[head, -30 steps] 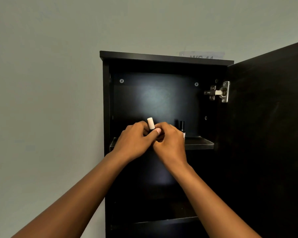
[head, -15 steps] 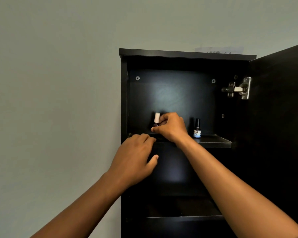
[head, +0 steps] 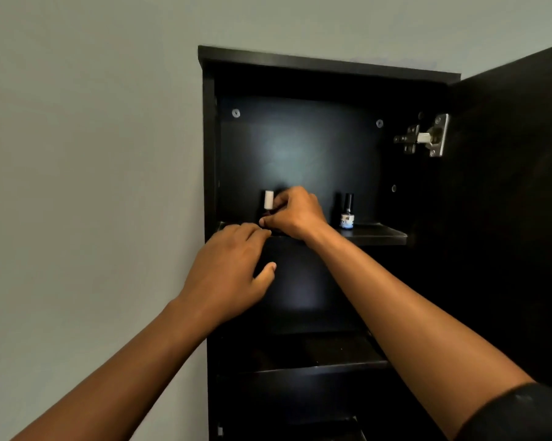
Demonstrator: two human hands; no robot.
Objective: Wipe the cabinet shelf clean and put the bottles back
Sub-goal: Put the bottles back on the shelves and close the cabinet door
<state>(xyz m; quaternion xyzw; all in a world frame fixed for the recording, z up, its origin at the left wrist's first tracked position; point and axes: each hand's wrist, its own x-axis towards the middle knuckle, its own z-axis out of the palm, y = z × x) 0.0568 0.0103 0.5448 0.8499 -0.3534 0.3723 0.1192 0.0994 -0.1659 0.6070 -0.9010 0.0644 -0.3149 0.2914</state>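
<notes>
Wall: plain grey-green wall [head: 87,160] filled the left half and top of the frame.
Cabinet: tall dark cabinet [head: 328,63] stood right of centre, interior mostly in shadow; door [head: 516,202] swung open at the right edge, metal hinge [head: 427,136] at upper right.
Shelf: upper shelf [head: 376,233] ran across mid-frame; a lower shelf [head: 325,366] sat below it, dim.
Bottle A: white-capped bottle [head: 268,202] stood upright on the left part of the upper shelf; its body was dark and partly hidden.
Bottle B: black-capped bottle [head: 347,213] with a pale label stood upright on the right part of the same shelf, well apart from bottle A.
Right hand: right hand [head: 295,214] at frame centre, fingers curled round the lower part of the white-capped bottle, thumb tip low at its base.
Left hand: left hand [head: 233,265] just below and left of the right, fingers loosely bent with tips at the shelf's front edge, thumb out, holding nothing; contact with the edge could not be confirmed.
</notes>
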